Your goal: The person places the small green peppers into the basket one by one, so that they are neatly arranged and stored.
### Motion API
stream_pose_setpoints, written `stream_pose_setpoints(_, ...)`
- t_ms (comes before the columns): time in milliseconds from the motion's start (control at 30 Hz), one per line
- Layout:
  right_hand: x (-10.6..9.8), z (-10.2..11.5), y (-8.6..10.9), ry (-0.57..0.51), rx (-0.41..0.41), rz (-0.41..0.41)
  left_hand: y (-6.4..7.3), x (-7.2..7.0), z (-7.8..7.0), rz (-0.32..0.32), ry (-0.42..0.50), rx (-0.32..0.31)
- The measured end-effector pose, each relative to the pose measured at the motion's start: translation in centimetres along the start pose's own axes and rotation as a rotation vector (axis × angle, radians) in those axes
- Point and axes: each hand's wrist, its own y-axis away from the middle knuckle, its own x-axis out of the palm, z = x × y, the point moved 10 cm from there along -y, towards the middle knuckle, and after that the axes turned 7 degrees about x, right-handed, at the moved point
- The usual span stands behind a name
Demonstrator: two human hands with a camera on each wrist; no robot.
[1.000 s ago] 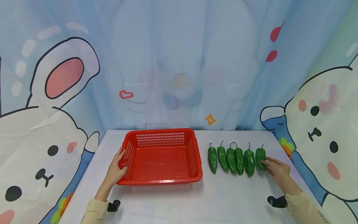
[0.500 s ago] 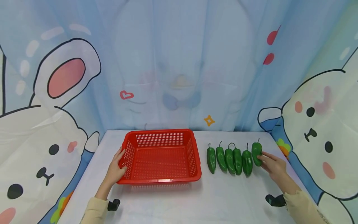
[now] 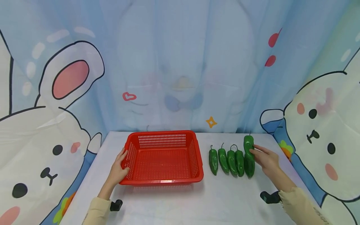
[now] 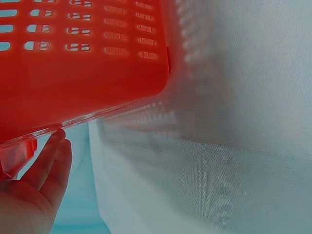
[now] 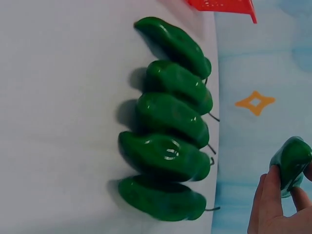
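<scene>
My right hand (image 3: 267, 160) pinches a green pepper (image 3: 248, 142) between thumb and fingers. In the head view this pepper overlaps the rightmost pepper (image 3: 249, 165) of a row lying on the table. The right wrist view shows the held pepper (image 5: 291, 158) apart from that row, its stem end hidden. My left hand (image 3: 116, 170) rests against the left side of a red plastic basket (image 3: 160, 182). In the left wrist view its straight fingers (image 4: 54, 161) touch the basket's rim from outside; the thumb is out of that view.
Several green peppers (image 3: 222, 159) lie side by side to the right of the basket, stems toward the back. The white table (image 3: 180, 206) meets a printed blue curtain (image 3: 180, 62) at its back edge. Dark wrist mounts (image 3: 270, 197) stick out from both cuffs.
My right hand has lifted the rightmost pepper and carried it left and toward the back, over its neighbour. The left hand and the basket have stayed put.
</scene>
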Motion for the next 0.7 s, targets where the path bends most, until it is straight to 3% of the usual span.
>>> stream_pose_setpoints(267,2.5,0.7,1.2,0.008,-0.031,0.04,0.0,-0.1,-0.2,-0.017,-0.007,0.025)
stream_pose_setpoints(700,9.0,1.9,4.0,0.067,-0.131,0.142,0.0,-0.1,0.0,-0.032,0.004,0.006)
